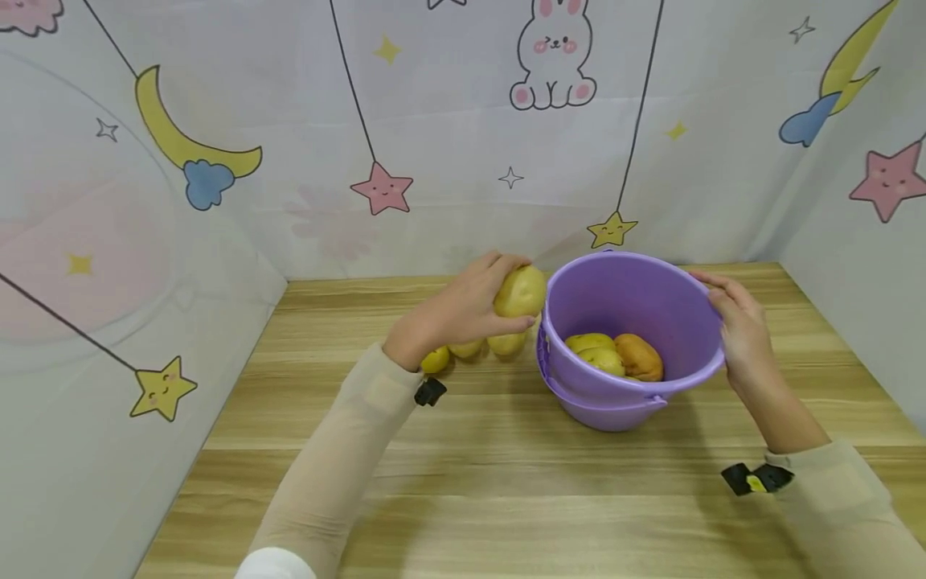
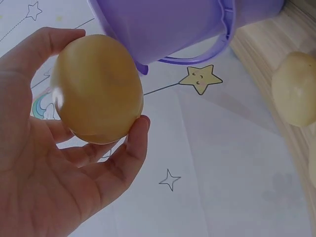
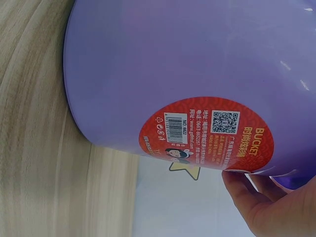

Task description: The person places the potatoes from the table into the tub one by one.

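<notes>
In the head view my left hand (image 1: 473,301) grips a pale yellow potato (image 1: 521,292) just left of a purple bucket's rim. The left wrist view shows the same potato (image 2: 98,89) between the thumb and curled fingers. My right hand (image 1: 741,330) holds the purple bucket (image 1: 604,414) by its right rim, thumb on the near side. Inside the bucket lie yellow potato-like pieces (image 1: 600,360) and an orange-brown, lumpy piece (image 1: 640,358). A red oval label (image 3: 207,133) marks the bucket's side in the right wrist view.
Behind my left hand, on the wooden table (image 1: 463,498), are pale potatoes (image 1: 508,343) and a brighter yellow round fruit (image 1: 436,360), partly covered by the hand. A white printed cloth (image 1: 448,96) stands along the back and sides. The bucket's handle (image 1: 608,400) hangs down in front.
</notes>
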Motion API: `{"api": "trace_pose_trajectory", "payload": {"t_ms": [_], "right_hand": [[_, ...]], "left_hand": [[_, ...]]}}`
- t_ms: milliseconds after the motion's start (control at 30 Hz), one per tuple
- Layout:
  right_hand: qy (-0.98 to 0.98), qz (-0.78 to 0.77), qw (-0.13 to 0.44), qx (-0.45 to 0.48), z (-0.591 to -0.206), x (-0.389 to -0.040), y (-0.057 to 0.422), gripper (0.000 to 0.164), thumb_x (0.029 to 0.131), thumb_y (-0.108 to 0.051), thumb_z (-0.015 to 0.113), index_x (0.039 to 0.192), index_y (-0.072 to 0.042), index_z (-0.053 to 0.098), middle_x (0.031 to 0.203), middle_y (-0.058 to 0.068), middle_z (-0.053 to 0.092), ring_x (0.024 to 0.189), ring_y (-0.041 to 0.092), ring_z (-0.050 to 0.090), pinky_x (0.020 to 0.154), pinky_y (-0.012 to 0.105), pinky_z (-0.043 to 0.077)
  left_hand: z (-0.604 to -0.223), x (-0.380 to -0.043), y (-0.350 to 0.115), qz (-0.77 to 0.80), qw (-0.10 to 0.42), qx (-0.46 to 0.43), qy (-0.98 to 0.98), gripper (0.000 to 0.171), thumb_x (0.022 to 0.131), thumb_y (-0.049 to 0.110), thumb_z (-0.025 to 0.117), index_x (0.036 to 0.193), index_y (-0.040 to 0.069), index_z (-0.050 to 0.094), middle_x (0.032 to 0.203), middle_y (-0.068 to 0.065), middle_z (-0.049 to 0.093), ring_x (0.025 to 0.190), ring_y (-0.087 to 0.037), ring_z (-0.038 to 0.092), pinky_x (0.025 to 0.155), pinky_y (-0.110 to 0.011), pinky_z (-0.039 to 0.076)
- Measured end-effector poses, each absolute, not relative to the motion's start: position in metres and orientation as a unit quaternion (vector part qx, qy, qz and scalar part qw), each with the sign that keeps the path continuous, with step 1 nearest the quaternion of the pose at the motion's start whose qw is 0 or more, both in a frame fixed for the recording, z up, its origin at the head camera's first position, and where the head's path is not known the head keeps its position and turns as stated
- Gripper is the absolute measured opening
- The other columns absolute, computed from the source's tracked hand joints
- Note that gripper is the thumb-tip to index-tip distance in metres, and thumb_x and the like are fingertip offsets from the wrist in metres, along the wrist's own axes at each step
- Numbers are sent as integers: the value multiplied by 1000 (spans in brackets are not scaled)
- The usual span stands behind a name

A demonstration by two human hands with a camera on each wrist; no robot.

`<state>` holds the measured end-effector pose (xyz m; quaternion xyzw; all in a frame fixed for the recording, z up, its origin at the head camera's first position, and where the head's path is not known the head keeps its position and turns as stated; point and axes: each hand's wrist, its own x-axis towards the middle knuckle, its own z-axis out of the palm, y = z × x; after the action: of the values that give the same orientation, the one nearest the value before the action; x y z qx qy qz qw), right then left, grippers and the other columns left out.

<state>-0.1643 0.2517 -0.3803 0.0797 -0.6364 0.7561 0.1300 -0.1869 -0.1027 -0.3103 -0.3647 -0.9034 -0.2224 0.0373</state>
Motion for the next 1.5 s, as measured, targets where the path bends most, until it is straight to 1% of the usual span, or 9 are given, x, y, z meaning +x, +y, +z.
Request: {"api": "trace_pose_trajectory", "payload": {"t_ms": [167, 567, 733, 967, 1233, 1500], "right_hand": [[-638, 754, 131, 84, -380, -163, 253, 27, 105, -10, 47, 122, -6, 67, 109, -3, 67, 90, 9, 65, 73, 17, 53], [-640, 753, 128, 84, -380, -164, 254, 27, 105, -10, 46, 123, -6, 67, 109, -2, 67, 91, 10, 63, 73, 17, 53], [-640, 754, 125, 84, -381, -164, 255, 27, 105, -11, 46, 123, -7, 66, 110, -2, 66, 91, 10, 63, 73, 17, 53], [-635, 757, 121, 91, -380, -164, 255, 28, 106, -11, 45, 125, -5, 65, 112, -2, 65, 94, 10, 62, 75, 17, 53], [-635, 757, 124, 91, -381, -164, 254, 28, 105, -11, 46, 124, -5, 66, 112, -2, 66, 93, 10, 63, 75, 17, 53], [-639, 754, 125, 92, -381, -164, 255, 28, 105, -11, 46, 124, -5, 66, 112, -3, 67, 92, 10, 63, 74, 17, 53]], "left_hand": [[-303, -187, -93, -222, 36, -371, -901, 75, 89, 41, 72, 148, 8, 39, 135, -15, 46, 107, -21, 51, 82, -33, 50], [-293, -185, -77, -223, 45, -390, -892, 76, 89, 42, 70, 150, 10, 37, 134, -13, 46, 103, -19, 52, 78, -29, 50], [-291, -185, -69, -220, 54, -395, -890, 76, 89, 43, 70, 150, 11, 37, 131, -11, 47, 101, -18, 52, 77, -27, 50], [-289, -185, -58, -204, 43, -394, -895, 79, 89, 46, 70, 152, 14, 35, 128, -9, 47, 99, -16, 51, 74, -25, 49], [-290, -183, -49, -188, 43, -400, -896, 81, 89, 47, 70, 153, 14, 33, 132, -10, 47, 102, -15, 53, 76, -24, 49], [-291, -183, -43, -180, 48, -414, -891, 79, 89, 47, 71, 153, 16, 36, 136, -11, 47, 110, -17, 52, 81, -25, 49]]}}
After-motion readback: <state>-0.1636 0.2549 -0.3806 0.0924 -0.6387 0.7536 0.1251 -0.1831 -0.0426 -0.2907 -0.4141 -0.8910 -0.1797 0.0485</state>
